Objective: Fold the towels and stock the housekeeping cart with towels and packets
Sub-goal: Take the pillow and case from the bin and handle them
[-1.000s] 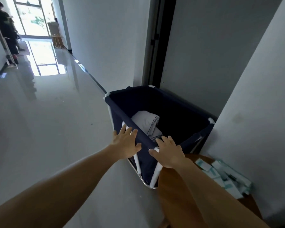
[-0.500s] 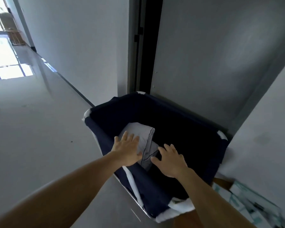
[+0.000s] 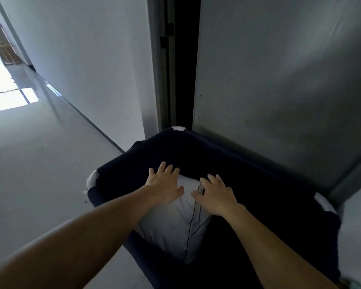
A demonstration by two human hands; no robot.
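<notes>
My left hand [image 3: 165,184] and right hand [image 3: 215,195] lie flat, fingers straight, on the towel [image 3: 171,226]; it runs toward the cart's [image 3: 248,151] near rim.

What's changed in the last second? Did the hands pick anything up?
Both hands left the near rim of the cart and reached forward into it: left hand and right hand now lie flat, fingers spread, on the folded towel. Nothing gripped. Towel and cart stayed put.
</notes>
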